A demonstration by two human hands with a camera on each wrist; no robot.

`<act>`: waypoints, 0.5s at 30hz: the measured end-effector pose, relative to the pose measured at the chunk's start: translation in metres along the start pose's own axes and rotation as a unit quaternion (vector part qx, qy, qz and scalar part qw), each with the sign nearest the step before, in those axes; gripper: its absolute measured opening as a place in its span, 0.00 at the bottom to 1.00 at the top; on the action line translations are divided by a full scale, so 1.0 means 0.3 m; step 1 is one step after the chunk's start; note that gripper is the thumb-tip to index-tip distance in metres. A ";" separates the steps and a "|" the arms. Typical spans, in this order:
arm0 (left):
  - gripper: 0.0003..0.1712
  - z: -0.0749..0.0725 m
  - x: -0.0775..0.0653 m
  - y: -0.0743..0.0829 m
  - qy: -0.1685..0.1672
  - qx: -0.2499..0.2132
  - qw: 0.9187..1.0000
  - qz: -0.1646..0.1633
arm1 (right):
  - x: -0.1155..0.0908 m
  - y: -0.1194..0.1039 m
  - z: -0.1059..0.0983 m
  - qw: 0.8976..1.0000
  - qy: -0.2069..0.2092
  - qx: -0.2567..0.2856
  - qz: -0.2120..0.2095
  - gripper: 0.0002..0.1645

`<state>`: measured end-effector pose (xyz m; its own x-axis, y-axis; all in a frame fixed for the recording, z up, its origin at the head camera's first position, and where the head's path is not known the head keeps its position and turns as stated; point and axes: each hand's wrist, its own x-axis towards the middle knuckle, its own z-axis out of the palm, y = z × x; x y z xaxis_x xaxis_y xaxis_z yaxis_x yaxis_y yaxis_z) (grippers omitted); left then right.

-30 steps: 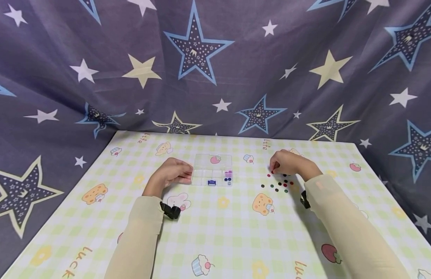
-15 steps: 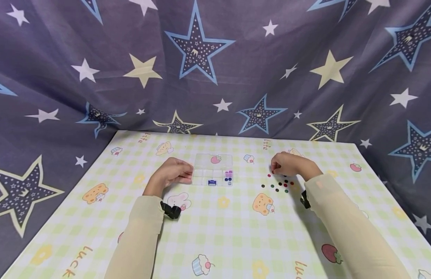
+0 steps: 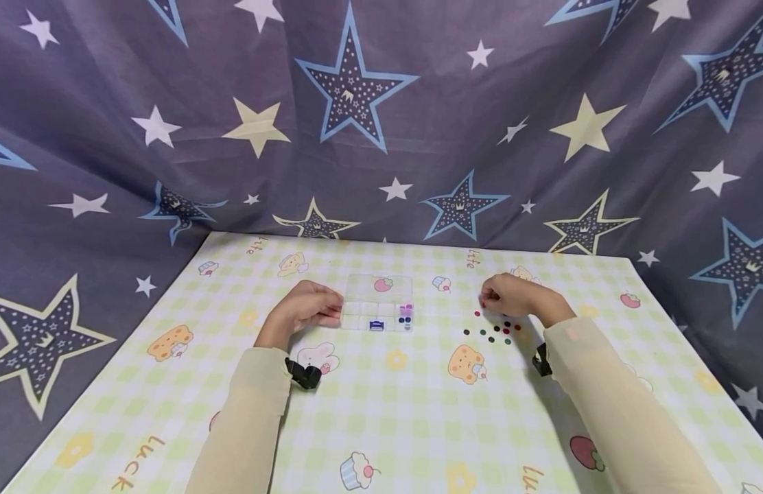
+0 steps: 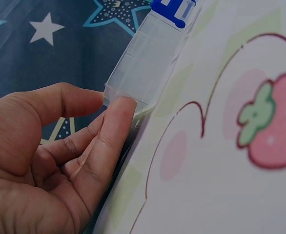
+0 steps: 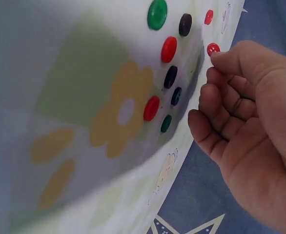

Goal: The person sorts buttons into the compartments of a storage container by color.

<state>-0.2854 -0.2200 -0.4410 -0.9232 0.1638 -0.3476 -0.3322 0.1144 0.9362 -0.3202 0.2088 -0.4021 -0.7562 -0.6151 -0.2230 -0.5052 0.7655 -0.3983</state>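
In the head view my left hand holds the left end of a clear plastic compartment box whose lid is folded back. Its thumb and fingertips are at the box corner in the left wrist view. A blue latch marks the box's front. Purple and dark blue pieces lie in the right-hand compartments. Farther right, my right hand pinches a small red button at its thumb tip, close over the table. The other fingers are curled beneath the thumb.
Several loose buttons lie beside the right hand: red, green and black. The table has a checked cloth with printed cartoons. A dark curtain with stars hangs behind it. Black wrist cameras sit on both sleeves.
The head view has shifted slightly. Both hands stay nearly where they were, the left at the box and the right over the buttons.
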 end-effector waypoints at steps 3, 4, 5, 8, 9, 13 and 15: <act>0.19 0.001 -0.001 0.000 0.001 -0.001 1.000 -0.001 | 0.001 0.004 0.005 1.000 0.018 0.012 -0.014 0.09; 0.19 0.001 -0.001 0.000 0.001 -0.001 1.000 -0.001 | 0.001 0.004 0.006 0.999 0.022 0.016 -0.020 0.10; 0.19 0.002 -0.001 0.000 0.002 -0.002 1.000 -0.002 | 0.001 0.003 0.007 0.999 0.026 0.019 -0.023 0.10; 0.19 0.003 -0.001 0.001 0.002 -0.001 1.000 -0.004 | 0.001 0.002 0.010 0.998 0.037 0.035 -0.031 0.11; 0.19 0.003 -0.001 0.002 0.002 0.000 1.000 -0.004 | 0.002 0.001 0.010 0.998 0.039 0.041 -0.030 0.11; 0.18 0.002 -0.001 0.002 0.003 0.001 1.000 -0.003 | 0.012 -0.006 0.014 0.997 0.048 0.055 -0.019 0.11; 0.18 0.002 -0.001 0.002 0.003 0.002 1.000 -0.003 | 0.018 -0.012 0.015 0.997 0.052 0.055 -0.018 0.10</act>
<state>-0.2853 -0.2193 -0.4404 -0.9223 0.1562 -0.3535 -0.3378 0.1187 0.9337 -0.3205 0.2019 -0.4060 -0.7808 -0.6140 -0.1157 -0.4881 0.7150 -0.5004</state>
